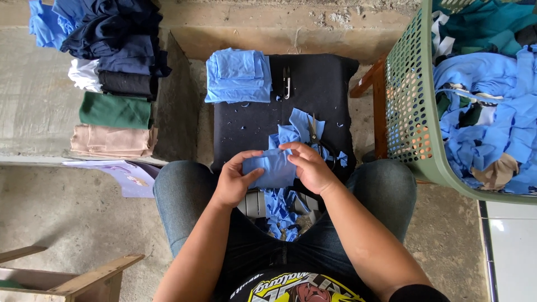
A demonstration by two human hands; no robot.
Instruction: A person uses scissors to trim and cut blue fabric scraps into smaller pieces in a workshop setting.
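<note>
Both hands, left hand [234, 182], right hand [309, 168], pinching soft blue fabric piece [274, 166], padded black board [313, 89] beneath

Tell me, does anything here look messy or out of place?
Yes: blue fabric scraps lie heaped between the person's knees, and small bits dot the black pad. The folded blue pile looks neat. Both hands hold a blue piece.

Green perforated laundry basket [411, 106] cut off by top and right edges; contents only partly seen. Scissors [314, 134] largely buried under blue fabric scraps [296, 130]. Right hand [311, 168] covers part of blue cloth piece [272, 168]. Wooden frame [67, 277] cropped at bottom left. Small thread snips [286, 83] too small for detail.
</note>
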